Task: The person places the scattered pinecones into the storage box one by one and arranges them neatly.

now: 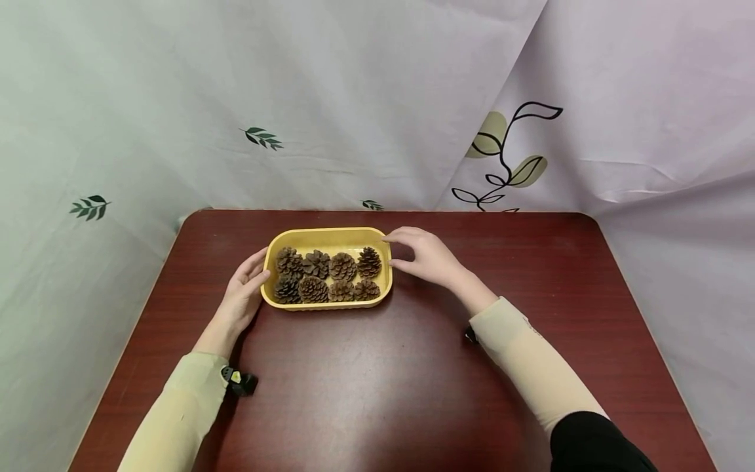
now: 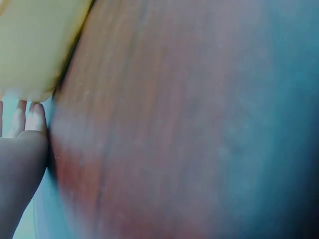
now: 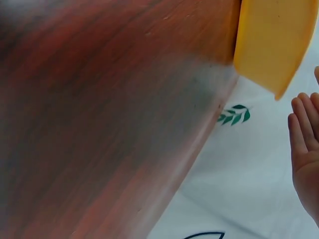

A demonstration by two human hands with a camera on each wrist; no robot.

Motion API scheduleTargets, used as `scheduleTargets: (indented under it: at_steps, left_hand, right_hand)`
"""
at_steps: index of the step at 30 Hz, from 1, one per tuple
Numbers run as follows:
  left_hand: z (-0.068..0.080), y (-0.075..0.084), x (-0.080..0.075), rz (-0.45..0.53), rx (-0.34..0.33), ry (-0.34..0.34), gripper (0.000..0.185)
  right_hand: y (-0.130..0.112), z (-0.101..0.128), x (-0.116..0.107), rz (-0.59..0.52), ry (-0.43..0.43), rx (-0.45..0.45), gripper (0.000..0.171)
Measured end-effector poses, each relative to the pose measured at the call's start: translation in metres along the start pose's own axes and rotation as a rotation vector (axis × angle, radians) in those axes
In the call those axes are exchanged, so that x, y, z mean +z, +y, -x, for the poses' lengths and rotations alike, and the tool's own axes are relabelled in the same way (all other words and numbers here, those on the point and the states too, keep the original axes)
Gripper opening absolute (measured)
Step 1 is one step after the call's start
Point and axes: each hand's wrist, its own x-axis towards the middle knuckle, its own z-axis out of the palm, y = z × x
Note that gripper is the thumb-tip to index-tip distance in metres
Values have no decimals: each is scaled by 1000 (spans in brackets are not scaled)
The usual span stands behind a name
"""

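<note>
A yellow plastic tray (image 1: 326, 306) stands on the table, with several brown pine cones (image 1: 313, 289) in two rows inside it. At its left end my left hand (image 1: 240, 296) rests with fingers spread along the outside and the thumb tip at the rim. In the left wrist view, the fingertips (image 2: 38, 110) meet the tray's end wall. My right hand (image 1: 429, 255) is at the other end, its thumb and fingers apart around the corner. The right wrist view shows straight fingers (image 3: 297, 132) just short of the tray (image 3: 274, 45).
The dark red wooden table (image 1: 377, 380) reaches back to a pale cloth (image 1: 354, 98) with leaf prints, which hangs behind and at both sides. A small black device (image 1: 240, 381) is strapped to the left wrist.
</note>
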Motion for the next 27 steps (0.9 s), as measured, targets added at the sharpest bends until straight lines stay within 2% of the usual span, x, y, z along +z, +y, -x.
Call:
scheduleTargets:
  at_steps: [7, 11, 13, 16, 22, 27]
  left_hand:
    - [-4, 3, 3, -11, -9, 1, 44]
    - [-6, 8, 7, -70, -4, 18, 45]
    - [-7, 12, 8, -114, 24, 20, 49]
    - [-9, 22, 10, -236, 85, 34, 52]
    - [-8, 56, 23, -578, 169, 90, 55]
    - [-3, 79, 31, -765, 305, 99, 57]
  right_hand:
    - [14, 30, -11, -48, 104, 59, 49]
    - [21, 47, -20, -49, 157, 95, 51]
    - [24, 56, -24, -45, 177, 115, 53]
    - [28, 71, -32, -24, 206, 138, 57]
    - [35, 96, -50, 38, 289, 177, 66]
    - [38, 114, -66, 113, 367, 227, 76]
